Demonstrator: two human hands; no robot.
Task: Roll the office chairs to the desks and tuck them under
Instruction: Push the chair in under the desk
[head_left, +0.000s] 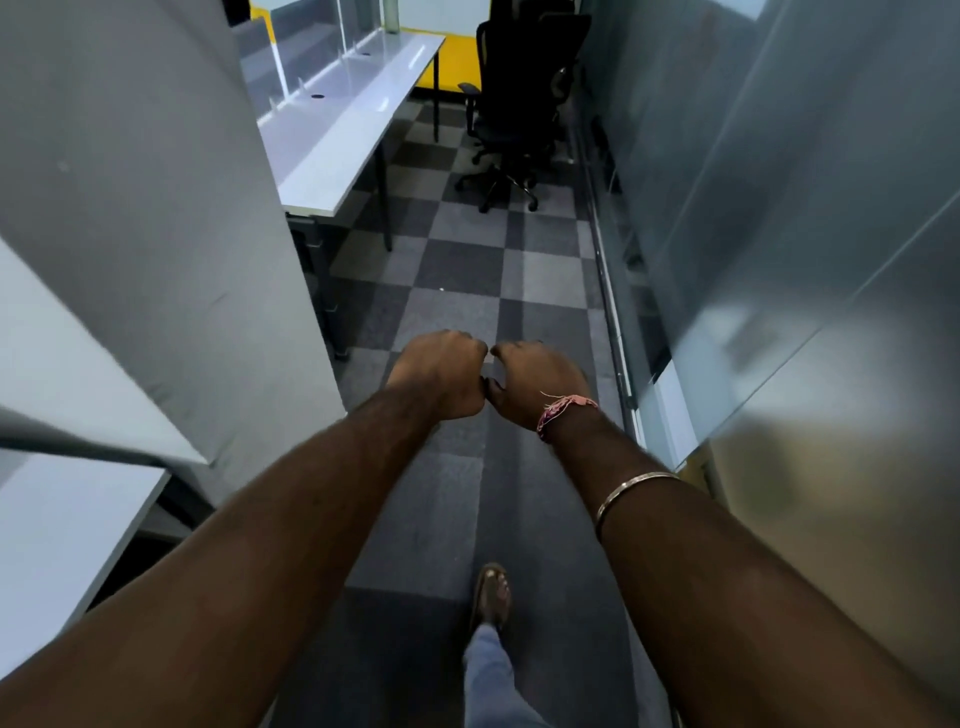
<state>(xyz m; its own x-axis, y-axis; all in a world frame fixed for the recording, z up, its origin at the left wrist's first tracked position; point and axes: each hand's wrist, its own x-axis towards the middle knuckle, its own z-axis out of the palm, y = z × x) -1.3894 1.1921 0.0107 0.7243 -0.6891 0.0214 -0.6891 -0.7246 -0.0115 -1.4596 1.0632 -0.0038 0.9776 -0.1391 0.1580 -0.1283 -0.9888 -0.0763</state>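
Black office chairs (511, 111) stand at the far end of the aisle, against the frosted glass wall and apart from the long white desk (358, 111) on the left. The front chair's wheeled base shows; the ones behind it are partly hidden. My left hand (441, 376) and my right hand (537, 382) are stretched out in front of me, side by side and nearly touching, both curled into loose fists with nothing in them. They are far short of the chairs.
A grey partition panel (156, 218) and another white desk (57, 535) line the left side. A frosted glass wall (779, 208) runs along the right. Checkered carpet (467, 270) covers the aisle between. My foot in a sandal (491, 595) is on the floor below.
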